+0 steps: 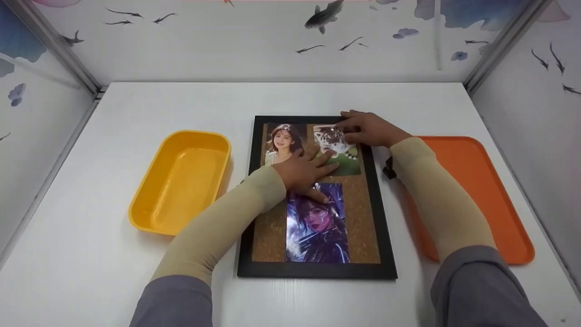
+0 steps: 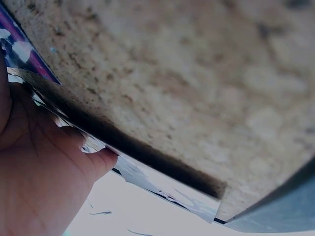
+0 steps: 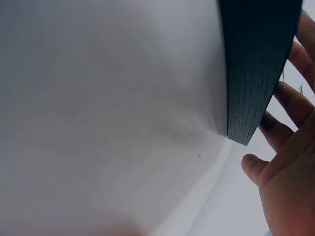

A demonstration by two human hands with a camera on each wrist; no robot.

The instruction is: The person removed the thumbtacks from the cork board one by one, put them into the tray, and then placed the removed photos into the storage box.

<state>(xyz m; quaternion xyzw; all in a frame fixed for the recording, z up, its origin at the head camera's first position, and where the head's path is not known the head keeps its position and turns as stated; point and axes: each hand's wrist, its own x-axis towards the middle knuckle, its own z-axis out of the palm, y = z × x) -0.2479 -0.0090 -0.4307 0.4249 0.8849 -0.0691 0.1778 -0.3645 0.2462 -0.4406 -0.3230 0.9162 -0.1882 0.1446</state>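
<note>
A cork board [image 1: 272,227] in a black frame [image 1: 317,271] lies flat on the white table. Three photos are on it: a portrait [image 1: 283,138] at upper left, a tiger photo [image 1: 347,165] at upper right, and a purple illustrated picture [image 1: 317,236] below. My left hand [image 1: 302,172] lies across the middle, fingers spread on the tiger photo and thumb over the top of the purple picture. The left wrist view shows a photo edge [image 2: 167,182] slightly raised from the cork. My right hand [image 1: 370,129] reaches over the frame's upper right corner, fingertips at the tiger photo's top edge.
A yellow tub [image 1: 179,190] stands left of the frame. To the right lies an orange tray [image 1: 481,190], partly under my right forearm. White panels with painted fish [image 1: 323,17] enclose the table's back and sides.
</note>
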